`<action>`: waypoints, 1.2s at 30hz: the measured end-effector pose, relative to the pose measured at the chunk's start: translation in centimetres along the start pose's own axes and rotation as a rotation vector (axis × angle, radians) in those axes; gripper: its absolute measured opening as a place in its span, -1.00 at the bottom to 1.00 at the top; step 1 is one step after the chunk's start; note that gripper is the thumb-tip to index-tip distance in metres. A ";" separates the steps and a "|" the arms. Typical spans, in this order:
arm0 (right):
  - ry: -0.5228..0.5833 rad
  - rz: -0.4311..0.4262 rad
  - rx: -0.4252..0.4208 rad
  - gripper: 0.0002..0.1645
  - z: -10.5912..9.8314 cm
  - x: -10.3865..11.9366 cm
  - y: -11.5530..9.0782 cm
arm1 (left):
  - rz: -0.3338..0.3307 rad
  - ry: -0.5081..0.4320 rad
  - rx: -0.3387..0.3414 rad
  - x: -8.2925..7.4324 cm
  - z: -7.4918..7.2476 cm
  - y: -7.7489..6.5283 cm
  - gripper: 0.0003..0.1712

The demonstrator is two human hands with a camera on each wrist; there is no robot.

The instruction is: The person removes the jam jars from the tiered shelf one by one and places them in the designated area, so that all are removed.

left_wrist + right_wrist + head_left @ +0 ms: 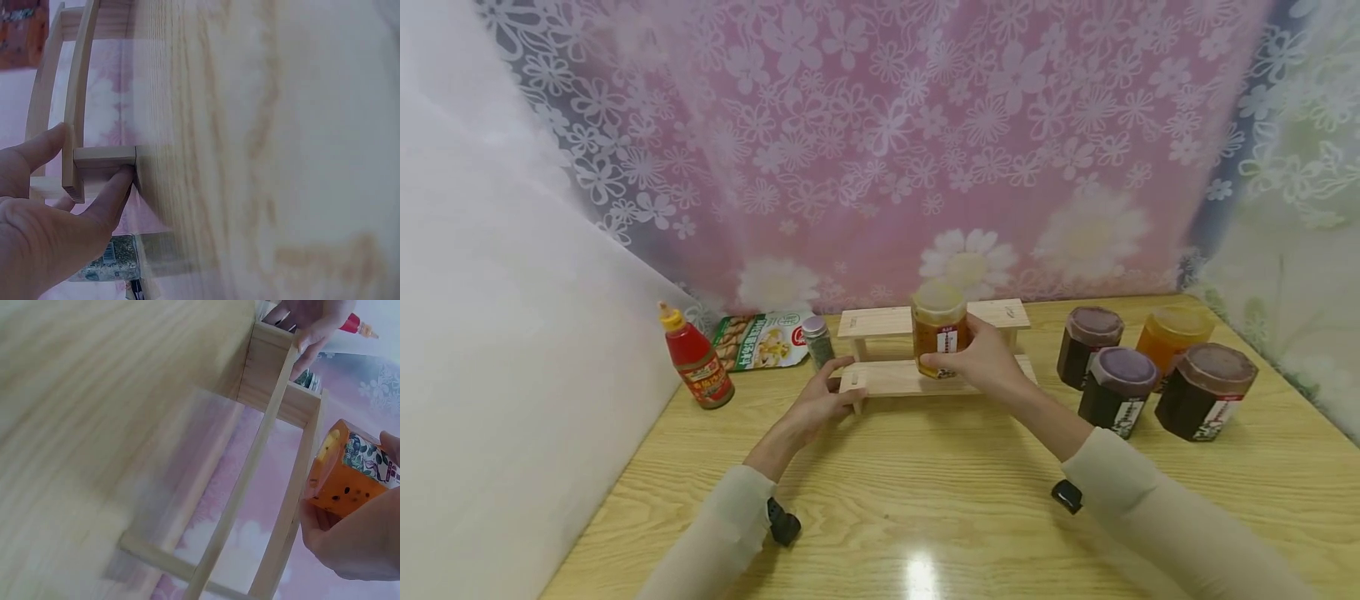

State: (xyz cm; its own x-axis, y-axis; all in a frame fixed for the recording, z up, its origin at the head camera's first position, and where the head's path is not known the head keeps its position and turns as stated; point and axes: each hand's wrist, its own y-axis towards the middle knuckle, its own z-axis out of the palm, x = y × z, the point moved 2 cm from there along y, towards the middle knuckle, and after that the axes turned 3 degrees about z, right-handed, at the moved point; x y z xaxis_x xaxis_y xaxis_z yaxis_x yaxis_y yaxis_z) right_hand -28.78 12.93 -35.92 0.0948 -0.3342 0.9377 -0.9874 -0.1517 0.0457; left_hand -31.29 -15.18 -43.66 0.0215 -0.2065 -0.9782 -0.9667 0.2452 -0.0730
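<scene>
A small two-step wooden shelf [883, 379] stands on the table. My left hand [816, 406] grips the left end of its lower step, with the thumb at the front; the left wrist view shows the fingers around the end board [106, 154]. My right hand [988, 358] holds a hexagonal glass jar [927, 333] of orange preserve with a pale lid, upright in front of the upper step. In the right wrist view, dark specks show in the jar's contents [350, 487], and my fingers wrap its side near the base.
Left of the shelf are a spice jar [817, 342], a green and white food packet [767, 342] and a red sauce bottle [698, 362] with a yellow cap. Several jars, including a dark one [1116, 392] and an orange one [1172, 337], stand at the right. A floral curtain [880, 150] hangs behind.
</scene>
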 end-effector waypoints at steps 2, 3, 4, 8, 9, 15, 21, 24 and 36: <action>0.018 0.012 0.014 -0.09 -0.5 -0.3 -0.8 | 0.001 0.001 -0.001 0.1 0.0 0.0 -0.19; 0.019 0.012 0.018 -0.09 -0.8 -0.5 -1.2 | 0.001 -0.002 -0.002 0.1 0.0 0.0 -0.18; 0.008 0.013 0.016 -0.09 -1.1 -0.7 -1.6 | 0.002 -0.004 -0.003 0.2 0.0 0.0 -0.18; -0.049 -0.016 0.016 -0.03 -2.6 -1.3 -3.1 | -0.001 -0.017 -0.006 0.4 -0.1 0.1 -0.18; -0.066 -0.022 0.015 -0.02 -3.0 -1.4 -3.5 | -0.001 -0.020 -0.006 0.5 -0.2 0.1 -0.18; -0.086 -0.032 0.042 0.01 -5.0 -2.2 -5.8 | 0.002 -0.024 -0.008 0.5 -0.5 -0.1 -0.18; -0.132 0.013 0.045 0.05 -7.1 -3.9 -8.5 | 0.015 -0.026 0.013 0.4 -0.3 -0.1 -0.18; -0.160 0.029 0.041 0.06 -8.2 -4.8 -10.1 | 0.018 -0.027 0.013 0.4 -0.2 -0.1 -0.18; -0.315 0.126 0.047 0.08 -13.6 -8.3 -14.7 | 0.012 -0.022 0.007 0.2 0.0 0.2 -0.17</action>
State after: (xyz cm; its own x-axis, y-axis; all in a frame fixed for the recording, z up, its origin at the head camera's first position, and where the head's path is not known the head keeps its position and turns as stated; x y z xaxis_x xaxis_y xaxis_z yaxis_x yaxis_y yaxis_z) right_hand -16.79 30.53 -39.67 0.0138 -0.6232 0.7819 -0.9876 -0.1308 -0.0869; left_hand -31.51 -15.15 -43.89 0.0157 -0.1828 -0.9830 -0.9651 0.2544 -0.0627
